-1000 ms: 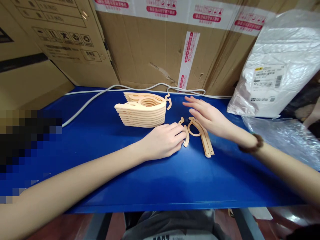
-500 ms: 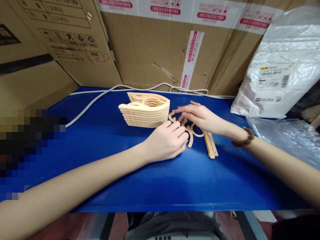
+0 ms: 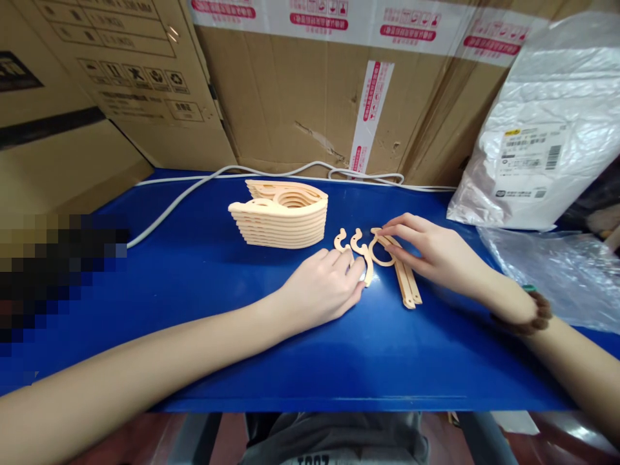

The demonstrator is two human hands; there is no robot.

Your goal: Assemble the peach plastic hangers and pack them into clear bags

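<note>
My left hand (image 3: 325, 282) rests low on the blue table, its fingers curled over the lower end of a small beige hook (image 3: 339, 241); the fingers partly hide it. A second beige hook (image 3: 369, 266) with a curved stem lies beside those fingertips. My right hand (image 3: 431, 248) is open, fingers stretched out and touching the top of a folded beige hanger body (image 3: 407, 284), which has a ring and two straight arms side by side. Behind my left hand stands a neat stack of beige curved hanger pieces (image 3: 281, 223), several layers high.
A white cable (image 3: 194, 187) runs along the back of the blue table (image 3: 232, 368). Cardboard boxes (image 3: 281, 90) wall off the rear and left. On the right are a white parcel bag (image 3: 523, 148) and clear plastic wrap (image 3: 557, 265). The left edge is blurred out.
My right hand has moved right and toward me, from above the hooks to the hanger body. The left hook has shifted slightly right and nearer, with my left fingers over it.
</note>
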